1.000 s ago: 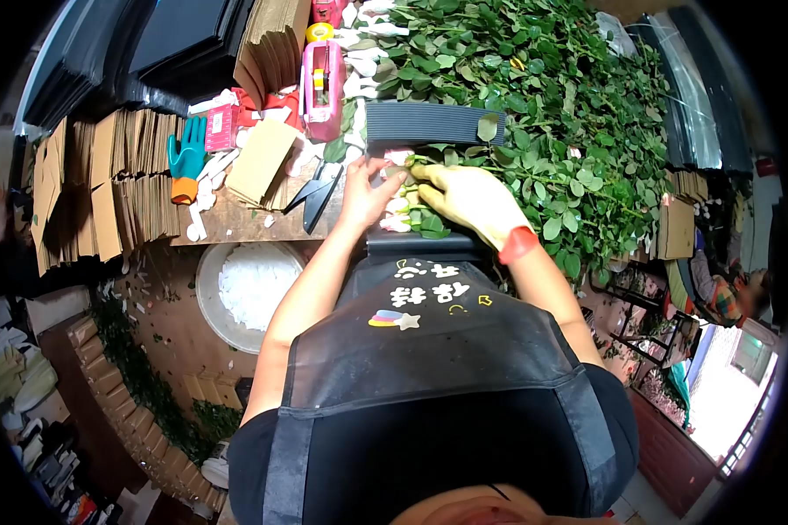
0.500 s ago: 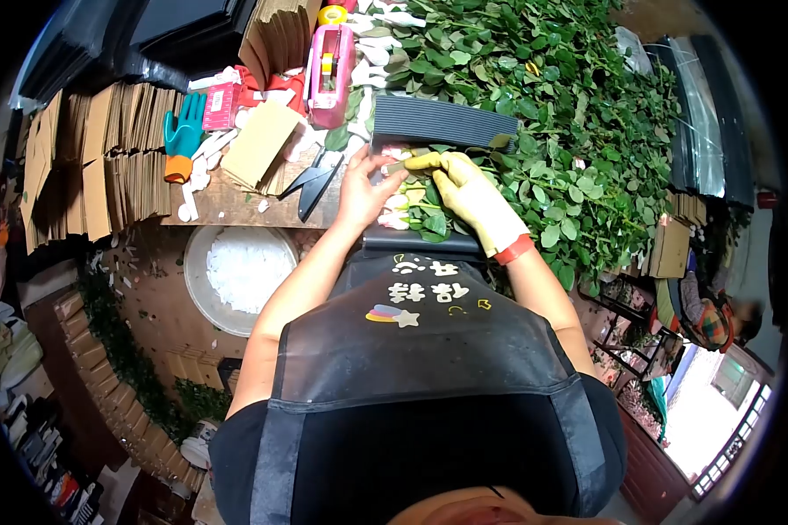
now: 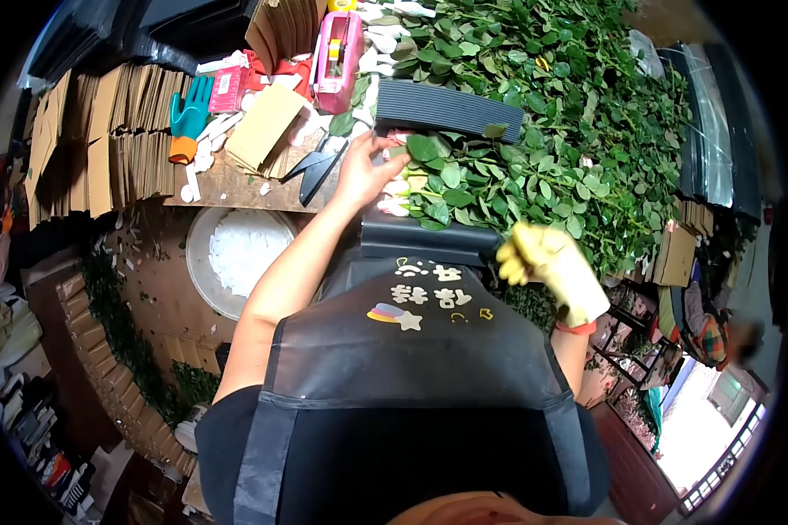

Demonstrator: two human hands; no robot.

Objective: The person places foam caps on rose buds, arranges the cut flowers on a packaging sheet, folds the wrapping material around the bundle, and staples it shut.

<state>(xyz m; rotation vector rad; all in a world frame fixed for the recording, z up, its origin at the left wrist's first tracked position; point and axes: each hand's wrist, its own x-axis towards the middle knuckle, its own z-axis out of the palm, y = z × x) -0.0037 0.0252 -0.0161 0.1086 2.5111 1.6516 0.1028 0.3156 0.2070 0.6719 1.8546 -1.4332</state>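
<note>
My bare left hand (image 3: 368, 172) is at the flower end of a bunch of roses (image 3: 396, 207), thumb and fingers closed on a rose (image 3: 397, 152) that they partly hide. Pale pink and greenish blooms lie just below those fingers, with leafy stems running to the right. Off to the right of the bunch is my right hand (image 3: 547, 267), in a yellow glove, slightly blurred. Its fingers are curled in and nothing shows in them. A ribbed black sheet (image 3: 451, 111) lies behind the blooms, and a smooth black edge (image 3: 429, 239) runs in front of them.
Black-handled scissors (image 3: 313, 171) lie left of my left hand, near folded cardboard (image 3: 263, 127). Behind stands a pink tape dispenser (image 3: 337, 61). A teal and orange glove (image 3: 190, 118) rests by cardboard stacks (image 3: 131, 140). Rose foliage (image 3: 569, 131) covers the right side. A white tub (image 3: 203, 284) stands below.
My right hand has left the rose and moved right and toward my body. My left hand stays at the blooms. The view has shifted slightly.
</note>
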